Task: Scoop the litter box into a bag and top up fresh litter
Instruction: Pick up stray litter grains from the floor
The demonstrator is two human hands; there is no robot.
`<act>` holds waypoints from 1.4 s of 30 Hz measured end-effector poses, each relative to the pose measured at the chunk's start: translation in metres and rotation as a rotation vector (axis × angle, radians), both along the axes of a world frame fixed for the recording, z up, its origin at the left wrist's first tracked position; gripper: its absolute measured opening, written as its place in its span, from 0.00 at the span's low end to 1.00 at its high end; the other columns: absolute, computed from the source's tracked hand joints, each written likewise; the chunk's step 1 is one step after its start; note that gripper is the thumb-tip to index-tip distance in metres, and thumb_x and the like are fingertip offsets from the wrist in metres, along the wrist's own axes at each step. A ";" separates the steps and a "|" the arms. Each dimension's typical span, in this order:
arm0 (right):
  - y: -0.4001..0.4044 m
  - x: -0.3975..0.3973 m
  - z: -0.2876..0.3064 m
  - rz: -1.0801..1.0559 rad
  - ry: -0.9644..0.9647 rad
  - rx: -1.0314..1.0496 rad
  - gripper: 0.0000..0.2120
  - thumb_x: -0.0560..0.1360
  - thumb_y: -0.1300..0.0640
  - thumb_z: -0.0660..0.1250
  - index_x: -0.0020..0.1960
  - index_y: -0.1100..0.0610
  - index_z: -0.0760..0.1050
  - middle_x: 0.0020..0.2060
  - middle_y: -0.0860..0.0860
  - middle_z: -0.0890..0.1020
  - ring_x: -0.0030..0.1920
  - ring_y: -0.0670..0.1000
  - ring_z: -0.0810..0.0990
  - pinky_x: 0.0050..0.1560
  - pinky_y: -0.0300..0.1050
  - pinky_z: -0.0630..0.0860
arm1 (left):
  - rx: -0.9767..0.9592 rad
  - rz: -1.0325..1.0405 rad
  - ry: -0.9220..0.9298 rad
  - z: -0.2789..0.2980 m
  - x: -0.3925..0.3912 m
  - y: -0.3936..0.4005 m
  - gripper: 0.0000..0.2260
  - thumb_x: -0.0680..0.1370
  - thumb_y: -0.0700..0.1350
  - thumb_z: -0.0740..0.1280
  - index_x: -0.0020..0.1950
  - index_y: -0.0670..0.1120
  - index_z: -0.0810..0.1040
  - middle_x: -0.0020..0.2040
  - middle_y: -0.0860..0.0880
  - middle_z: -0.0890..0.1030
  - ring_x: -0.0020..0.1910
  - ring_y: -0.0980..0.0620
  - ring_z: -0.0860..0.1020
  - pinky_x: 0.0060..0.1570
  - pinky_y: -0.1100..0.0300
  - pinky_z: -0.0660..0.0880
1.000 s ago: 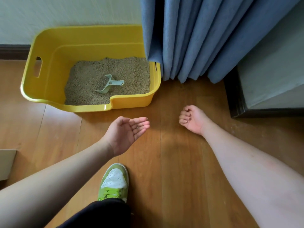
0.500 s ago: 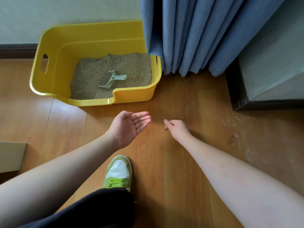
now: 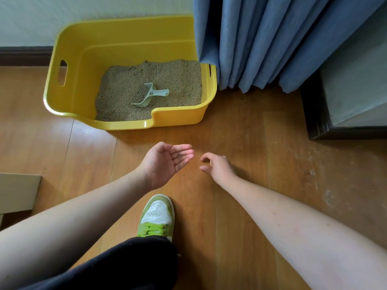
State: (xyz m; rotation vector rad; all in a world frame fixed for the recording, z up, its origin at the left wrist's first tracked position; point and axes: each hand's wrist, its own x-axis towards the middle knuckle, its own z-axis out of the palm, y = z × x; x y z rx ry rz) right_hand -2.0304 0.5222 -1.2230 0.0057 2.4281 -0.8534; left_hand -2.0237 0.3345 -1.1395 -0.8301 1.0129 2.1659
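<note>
Wooden floor [image 3: 240,126] carries the yellow litter box [image 3: 69,49] against the wall, beside a blue curtain [image 3: 272,38]. Litter [image 3: 129,80] fills its right part — a pale green scoop [image 3: 151,96] lies on top. Left hand [image 3: 165,162] is cupped palm-up, holding a few grains; right hand [image 3: 217,166] hovers just beside it, thumb and forefinger curved, apart — holding nothing visible.

The blue curtain [image 3: 272,42] hides the far right corner of the yellow litter box [image 3: 69,49] and part of its right rim. The scoop [image 3: 149,97] lies partly sunk in the litter [image 3: 129,80], its bowl edge buried. Tiny dark specks on the left hand [image 3: 167,162] are too small to identify. The cardboard box [image 3: 16,191] is cut off by the left edge.
</note>
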 end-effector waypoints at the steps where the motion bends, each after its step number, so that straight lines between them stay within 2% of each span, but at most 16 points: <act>1: -0.002 0.000 0.000 -0.010 0.005 0.016 0.09 0.76 0.54 0.69 0.56 0.47 0.76 0.40 0.44 0.76 0.40 0.47 0.77 0.37 0.39 0.70 | 0.000 0.005 -0.004 -0.001 -0.001 -0.001 0.22 0.78 0.43 0.50 0.59 0.35 0.78 0.55 0.37 0.83 0.55 0.43 0.82 0.59 0.55 0.77; 4: -0.005 0.000 -0.002 -0.034 0.018 0.050 0.06 0.78 0.56 0.67 0.53 0.46 0.76 0.35 0.40 0.75 0.36 0.44 0.76 0.35 0.39 0.72 | 0.013 0.011 -0.012 -0.002 -0.002 0.001 0.22 0.78 0.43 0.49 0.59 0.35 0.78 0.56 0.36 0.82 0.56 0.43 0.82 0.61 0.54 0.76; 9: -0.009 -0.002 0.001 -0.061 0.046 0.090 0.03 0.78 0.54 0.67 0.50 0.49 0.78 0.42 0.46 0.79 0.40 0.48 0.77 0.33 0.38 0.68 | 0.049 -0.011 -0.009 0.000 -0.003 0.002 0.23 0.79 0.44 0.48 0.64 0.33 0.75 0.61 0.35 0.79 0.63 0.41 0.78 0.67 0.51 0.71; 14: -0.009 -0.004 0.003 -0.032 0.041 0.153 0.05 0.79 0.53 0.65 0.51 0.51 0.79 0.46 0.48 0.81 0.40 0.47 0.76 0.30 0.35 0.65 | 0.054 -0.011 -0.013 -0.002 -0.004 0.000 0.24 0.79 0.44 0.48 0.65 0.33 0.74 0.62 0.35 0.79 0.64 0.41 0.78 0.67 0.52 0.71; 17: -0.006 -0.010 0.005 -0.011 0.002 0.182 0.06 0.79 0.53 0.64 0.53 0.52 0.78 0.48 0.49 0.81 0.42 0.48 0.77 0.32 0.37 0.69 | 0.045 -0.011 -0.013 -0.004 -0.005 0.001 0.23 0.79 0.43 0.48 0.65 0.33 0.74 0.62 0.35 0.79 0.63 0.41 0.78 0.65 0.52 0.73; 20: 0.004 -0.017 0.011 -0.097 0.006 0.123 0.07 0.79 0.51 0.65 0.53 0.52 0.79 0.49 0.50 0.82 0.45 0.51 0.80 0.42 0.43 0.78 | 0.021 0.005 -0.013 -0.010 -0.005 0.002 0.23 0.79 0.43 0.49 0.64 0.33 0.75 0.61 0.35 0.80 0.62 0.41 0.79 0.64 0.52 0.74; 23: 0.010 -0.024 0.028 -0.126 0.100 0.004 0.09 0.78 0.50 0.65 0.54 0.53 0.79 0.48 0.49 0.82 0.47 0.49 0.80 0.47 0.42 0.78 | -0.047 0.016 -0.037 -0.018 -0.003 0.007 0.22 0.79 0.42 0.49 0.63 0.33 0.76 0.60 0.34 0.80 0.60 0.41 0.80 0.62 0.52 0.75; 26: 0.005 -0.029 0.051 -0.049 0.129 -0.127 0.07 0.78 0.50 0.65 0.53 0.52 0.79 0.46 0.47 0.82 0.46 0.46 0.79 0.47 0.41 0.76 | -0.062 0.014 -0.066 -0.023 -0.001 0.015 0.22 0.80 0.43 0.49 0.62 0.32 0.76 0.59 0.34 0.80 0.59 0.40 0.80 0.61 0.52 0.76; 29: -0.005 -0.027 0.065 0.104 0.106 -0.207 0.06 0.78 0.51 0.65 0.51 0.51 0.79 0.39 0.45 0.80 0.40 0.44 0.77 0.39 0.37 0.73 | -0.038 -0.007 -0.063 -0.021 -0.001 0.024 0.21 0.80 0.43 0.50 0.59 0.31 0.76 0.56 0.35 0.81 0.56 0.42 0.81 0.59 0.52 0.77; 31: -0.007 -0.025 0.067 0.141 0.105 -0.257 0.07 0.79 0.53 0.64 0.53 0.52 0.80 0.42 0.46 0.81 0.42 0.45 0.79 0.41 0.37 0.75 | -0.043 0.003 -0.050 -0.019 -0.002 0.028 0.20 0.81 0.43 0.50 0.58 0.31 0.75 0.53 0.35 0.81 0.53 0.42 0.81 0.58 0.52 0.78; 33: -0.004 -0.025 0.065 0.054 0.178 -0.279 0.09 0.79 0.53 0.63 0.53 0.53 0.81 0.45 0.48 0.84 0.46 0.46 0.80 0.46 0.39 0.77 | -0.067 0.016 -0.046 -0.017 -0.006 0.029 0.20 0.80 0.42 0.50 0.56 0.31 0.76 0.51 0.35 0.82 0.51 0.43 0.81 0.57 0.54 0.78; 37: 0.014 -0.024 0.050 -0.187 0.235 -0.164 0.11 0.79 0.51 0.63 0.56 0.53 0.81 0.48 0.47 0.84 0.47 0.47 0.80 0.47 0.40 0.77 | -0.109 0.026 -0.050 -0.017 -0.009 0.023 0.20 0.79 0.42 0.50 0.54 0.33 0.79 0.50 0.36 0.83 0.49 0.44 0.82 0.55 0.56 0.78; 40: 0.026 -0.017 0.035 -0.199 0.144 -0.066 0.09 0.78 0.48 0.64 0.53 0.50 0.79 0.39 0.45 0.80 0.42 0.47 0.78 0.42 0.39 0.73 | -0.115 0.019 -0.054 -0.017 -0.006 0.017 0.20 0.80 0.42 0.50 0.54 0.33 0.79 0.49 0.37 0.84 0.49 0.45 0.82 0.52 0.57 0.78; 42: 0.028 -0.014 0.025 -0.169 0.080 0.003 0.06 0.77 0.47 0.66 0.49 0.48 0.77 0.35 0.44 0.76 0.41 0.48 0.75 0.40 0.41 0.70 | -0.109 0.020 -0.054 -0.016 -0.003 0.015 0.21 0.80 0.42 0.50 0.55 0.33 0.79 0.49 0.37 0.84 0.49 0.45 0.83 0.53 0.57 0.78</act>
